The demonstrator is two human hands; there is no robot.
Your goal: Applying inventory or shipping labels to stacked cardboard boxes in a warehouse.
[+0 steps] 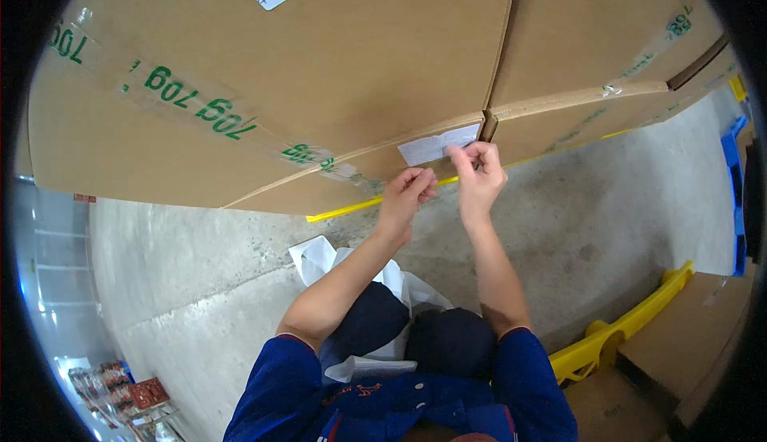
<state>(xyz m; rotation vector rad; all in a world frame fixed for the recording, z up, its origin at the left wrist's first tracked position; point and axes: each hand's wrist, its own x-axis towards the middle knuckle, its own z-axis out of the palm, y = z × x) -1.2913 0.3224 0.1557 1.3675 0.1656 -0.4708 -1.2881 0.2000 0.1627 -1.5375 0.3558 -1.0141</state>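
A white label, slightly creased, lies on the side of a large cardboard box, close to the box's lower right corner. My right hand is at the label's right end, with its thumb at the label's edge and its fingers curled. Just below and left of the label, my left hand has its thumb against its bent fingers. Whether anything thin is pinched in either hand is hidden. Around my knees lie white sheets, partly covered by my left arm and legs.
Another cardboard box stands close on the right. Both sit above a yellow base edge. Behind me on the right, a yellow frame borders more cartons. A blue pallet is at the far right; stacked goods are lower left.
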